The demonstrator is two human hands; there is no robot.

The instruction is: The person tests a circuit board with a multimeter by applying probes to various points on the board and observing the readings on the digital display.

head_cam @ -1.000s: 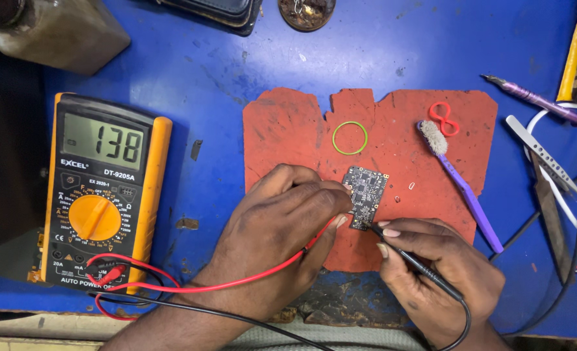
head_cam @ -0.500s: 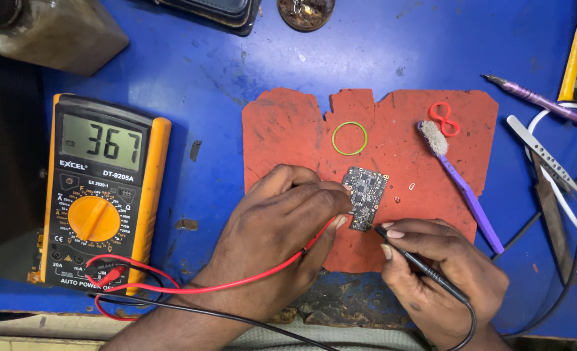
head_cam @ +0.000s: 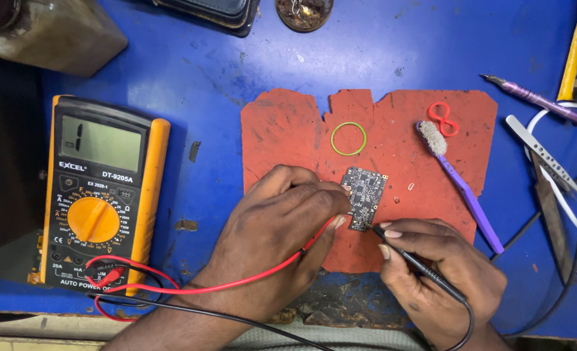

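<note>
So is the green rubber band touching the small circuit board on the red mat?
Apart. The head view shows the green rubber band lying above the circuit board, with a clear strip of bare red mat between them.

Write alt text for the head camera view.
Two hands press multimeter probes to a small circuit board on a red mat: left hand with the red probe, right hand with the black. A yellow multimeter lies left on the blue table.
</note>
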